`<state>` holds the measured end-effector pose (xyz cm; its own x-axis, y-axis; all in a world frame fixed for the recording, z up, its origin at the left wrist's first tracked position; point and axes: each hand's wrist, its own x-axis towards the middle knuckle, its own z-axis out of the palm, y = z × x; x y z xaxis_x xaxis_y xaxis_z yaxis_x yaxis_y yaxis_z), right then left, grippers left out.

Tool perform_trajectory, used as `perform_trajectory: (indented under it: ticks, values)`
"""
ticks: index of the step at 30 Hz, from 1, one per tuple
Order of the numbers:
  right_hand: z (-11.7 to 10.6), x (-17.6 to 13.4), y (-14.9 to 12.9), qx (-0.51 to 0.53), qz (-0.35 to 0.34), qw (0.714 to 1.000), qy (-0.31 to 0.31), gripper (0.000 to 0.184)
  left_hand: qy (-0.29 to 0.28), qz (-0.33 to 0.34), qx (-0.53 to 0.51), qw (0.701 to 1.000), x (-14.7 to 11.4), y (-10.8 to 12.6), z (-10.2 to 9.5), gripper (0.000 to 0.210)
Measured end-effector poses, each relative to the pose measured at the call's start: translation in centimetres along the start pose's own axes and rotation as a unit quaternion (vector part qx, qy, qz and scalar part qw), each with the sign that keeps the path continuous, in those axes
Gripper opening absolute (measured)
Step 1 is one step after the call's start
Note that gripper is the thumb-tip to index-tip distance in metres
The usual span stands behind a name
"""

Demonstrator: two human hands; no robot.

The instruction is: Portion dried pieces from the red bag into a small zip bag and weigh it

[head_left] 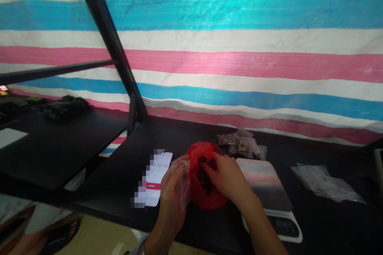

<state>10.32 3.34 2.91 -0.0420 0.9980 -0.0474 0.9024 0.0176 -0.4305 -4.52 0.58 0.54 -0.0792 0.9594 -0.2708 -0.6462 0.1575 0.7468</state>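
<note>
A red plastic bag (209, 202) stands with its mouth open on the black table, holding dark, dried-looking pieces (204, 180). Inside that mouth are the curled fingers of my right hand (226, 176), closed among the dark pieces; the fingertips are partly hidden. My left hand (172, 185), to the left of the red bag, is closed on a small clear plastic bag (186, 187) that touches the red one. What the clear bag contains cannot be made out.
Right of the red bag lies a digital scale (266, 183). Behind it are small filled bags (241, 143); flat clear bags (326, 183) lie farther right. A phone (157, 179) showing a timer is at left. A black metal frame (115, 48) rises behind. A person's foot (64, 233) shows below.
</note>
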Motion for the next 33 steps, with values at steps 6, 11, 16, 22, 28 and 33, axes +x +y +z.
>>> perform_trajectory:
  ticks: [6,11,16,22,28,33]
  values:
    - [-0.7,-0.3,1.7,0.083,-0.03,0.996,-0.021,0.011,-0.003,0.005,-0.002,1.0,0.8,0.0,0.3,0.048]
    - [-1.9,-1.1,1.6,-0.004,-0.039,0.999,-0.02,0.005,0.085,0.064,0.183,0.977,-0.2,0.4,-0.6,0.047]
    - [-1.8,-1.4,0.9,-0.026,-0.052,0.998,-0.025,0.01,0.086,0.031,0.243,0.966,-3.3,-0.3,-1.6,0.048]
    - [-1.4,-2.0,0.0,-0.021,-0.071,0.997,-0.032,0.012,0.075,-0.002,0.112,0.991,-3.2,-1.5,0.0,0.048]
    - [-1.1,-2.0,1.3,0.058,-0.049,0.997,-0.03,0.011,0.079,0.021,0.028,0.996,-1.9,-1.2,1.7,0.045]
    - [-0.9,-1.7,2.8,0.188,-0.046,0.98,-0.042,0.015,0.057,0.059,0.082,0.993,-1.1,-1.6,1.5,0.047]
